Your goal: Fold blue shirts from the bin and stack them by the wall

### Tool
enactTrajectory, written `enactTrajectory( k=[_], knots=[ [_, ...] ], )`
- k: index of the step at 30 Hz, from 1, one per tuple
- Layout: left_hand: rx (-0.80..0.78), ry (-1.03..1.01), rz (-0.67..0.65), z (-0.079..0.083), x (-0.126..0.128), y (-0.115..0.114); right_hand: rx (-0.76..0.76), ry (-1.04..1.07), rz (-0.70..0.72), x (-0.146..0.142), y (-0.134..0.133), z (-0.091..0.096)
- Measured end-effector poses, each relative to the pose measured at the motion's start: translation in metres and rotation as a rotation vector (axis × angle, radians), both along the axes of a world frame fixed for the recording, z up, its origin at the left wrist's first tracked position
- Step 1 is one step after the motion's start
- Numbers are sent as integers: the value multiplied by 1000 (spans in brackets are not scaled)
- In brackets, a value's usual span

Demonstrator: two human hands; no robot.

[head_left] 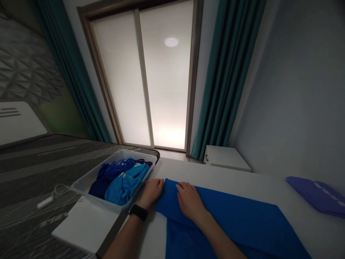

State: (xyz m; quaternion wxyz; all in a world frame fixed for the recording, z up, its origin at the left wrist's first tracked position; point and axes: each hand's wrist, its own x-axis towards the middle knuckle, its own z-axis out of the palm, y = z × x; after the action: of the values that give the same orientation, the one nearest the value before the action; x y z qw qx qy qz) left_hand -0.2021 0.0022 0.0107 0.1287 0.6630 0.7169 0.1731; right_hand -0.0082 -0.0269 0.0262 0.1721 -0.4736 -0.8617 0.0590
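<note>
A blue garment (pixel 231 219) lies spread on a white table (pixel 242 176) in front of me. My left hand (pixel 153 190), with a black watch on its wrist, rests at the garment's left edge, fingers curled onto the cloth. My right hand (pixel 190 201) lies flat on the garment just to the right of it, fingers stretched out. Neither hand lifts the cloth.
A pale plastic bin (pixel 88 180) holding several blue clothes stands at the left, partly over a dark patterned bed (pixel 32 172). A white charger with cable (pixel 50 198) lies on the bed. A folded purple garment (pixel 318 196) sits at the far right. A white cabinet (pixel 226 158) stands by the teal curtains.
</note>
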Motion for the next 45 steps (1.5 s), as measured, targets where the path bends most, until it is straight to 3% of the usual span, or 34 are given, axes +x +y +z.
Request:
enactTrajectory(
  k=[8,17,24,28,32,38,45],
  knots=[
    [-61,-189,7,-7,-10,3,11,30,-43,-8,7,-33],
    [1,-546,-69,-14,-4,7,-6,66,-33,-4,3,-31],
    [61,-903,-225,2,5,3,-17,106,-16,-3,3,-31],
    [-19,-998,-230,5,9,-1,-16,175,-49,-2,6,-36],
    [-66,-991,-223,2,12,-3,-15,283,-72,0,11,-43],
    [-6,-966,-291,-1,13,-3,38,346,8,2,10,-40],
    [137,-568,-54,1,4,-2,35,377,27,4,7,-34]
  ],
)
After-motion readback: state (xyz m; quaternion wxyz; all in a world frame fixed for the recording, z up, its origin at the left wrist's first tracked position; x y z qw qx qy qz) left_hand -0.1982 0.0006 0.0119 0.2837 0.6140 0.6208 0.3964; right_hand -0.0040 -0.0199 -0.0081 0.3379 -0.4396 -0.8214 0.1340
